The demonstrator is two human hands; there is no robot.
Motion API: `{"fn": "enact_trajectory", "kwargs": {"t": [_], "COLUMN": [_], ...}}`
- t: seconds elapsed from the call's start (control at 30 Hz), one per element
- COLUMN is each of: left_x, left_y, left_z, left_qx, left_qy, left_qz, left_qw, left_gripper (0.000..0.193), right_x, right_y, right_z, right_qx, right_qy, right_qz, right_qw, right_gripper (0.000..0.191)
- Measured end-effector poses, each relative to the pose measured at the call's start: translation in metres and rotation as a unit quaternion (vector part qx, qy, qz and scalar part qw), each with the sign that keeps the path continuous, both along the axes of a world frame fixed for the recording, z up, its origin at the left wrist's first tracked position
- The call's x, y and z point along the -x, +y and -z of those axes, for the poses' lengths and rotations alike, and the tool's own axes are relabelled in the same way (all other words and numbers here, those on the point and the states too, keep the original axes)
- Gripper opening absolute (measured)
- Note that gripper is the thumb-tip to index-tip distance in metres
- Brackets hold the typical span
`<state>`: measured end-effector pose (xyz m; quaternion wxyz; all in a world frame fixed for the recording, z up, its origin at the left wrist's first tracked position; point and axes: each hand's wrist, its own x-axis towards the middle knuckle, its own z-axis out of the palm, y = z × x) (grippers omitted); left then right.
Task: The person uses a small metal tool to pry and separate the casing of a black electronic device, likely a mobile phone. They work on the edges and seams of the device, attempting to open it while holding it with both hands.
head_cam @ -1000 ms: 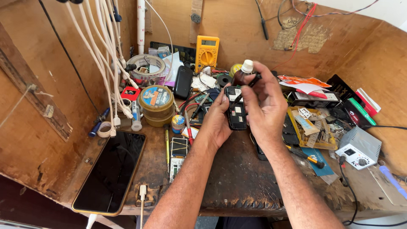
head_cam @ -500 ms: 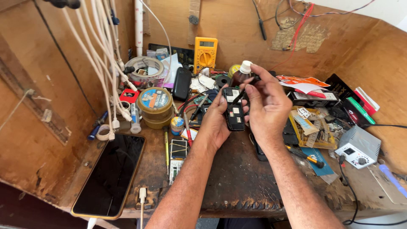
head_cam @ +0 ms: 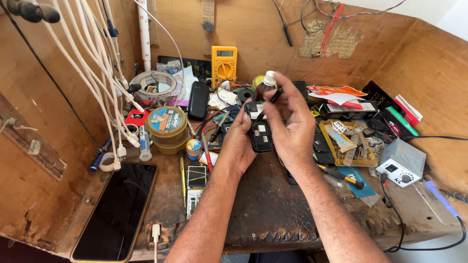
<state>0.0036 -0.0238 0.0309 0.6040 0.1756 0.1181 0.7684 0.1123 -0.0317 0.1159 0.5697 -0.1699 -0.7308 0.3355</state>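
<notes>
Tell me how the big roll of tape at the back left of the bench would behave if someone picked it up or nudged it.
The tape roll is a wide ring with a large hollow core, so it is probably light for its size and fairly stiff. It seems to lean among clutter rather than lie flat, so a nudge might tip it or set it rolling. The white cables hanging in front could snag it.

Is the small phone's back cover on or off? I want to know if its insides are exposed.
Off: the phone in the left hand shows bare inner compartments and labels.

- Black phone, back opened.
- Brown bottle with white cap.
- Yellow meter at far wall.
- White cables, left.
- Glossy black tablet with gold edge, near left.
- Grey box, right.
</notes>
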Motion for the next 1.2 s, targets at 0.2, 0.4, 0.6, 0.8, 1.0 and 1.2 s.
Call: {"fn": "enact_trajectory", "kwargs": {"t": [0.2, 0.4, 0.6, 0.8, 1.0, 1.2], "left_x": [-0.001, 0.0, 0.002, 0.002, 0.002, 0.003], "left_y": [-0.001, 0.0, -0.005, -0.01, -0.013, -0.012], "left_z": [0.0, 0.0, -0.004, -0.011, -0.013, -0.012], "left_qx": [-0.003, 0.016, 0.027, 0.028, 0.023, 0.027], "left_qy": [0.034, 0.025, 0.054, 0.059, 0.068, 0.071], "left_qz": [-0.001, -0.004, 0.006, 0.006, 0.009, 0.004], "left_qw": [0.999, 1.0, 0.998, 0.998, 0.997, 0.997], "left_gripper": [0.044, 0.048, 0.048, 0.049, 0.05, 0.049], "right_x": [-0.001, 0.002, -0.008, -0.024, -0.03, -0.03], "right_y": [0.004, 0.007, 0.006, 0.018, 0.018, 0.015], "right_z": [0.004, 0.011, 0.018, 0.022, 0.03, 0.032], "right_qx": [0.041, -0.073, -0.079, -0.078, -0.089, -0.098], "right_qy": [0.002, -0.042, 0.023, 0.048, 0.032, 0.03], "right_qz": [0.023, 0.064, 0.057, 0.071, 0.081, 0.085], "right_qw": [0.999, 0.994, 0.995, 0.993, 0.992, 0.991], "right_gripper": [0.049, 0.062, 0.065, 0.063, 0.065, 0.063]}}
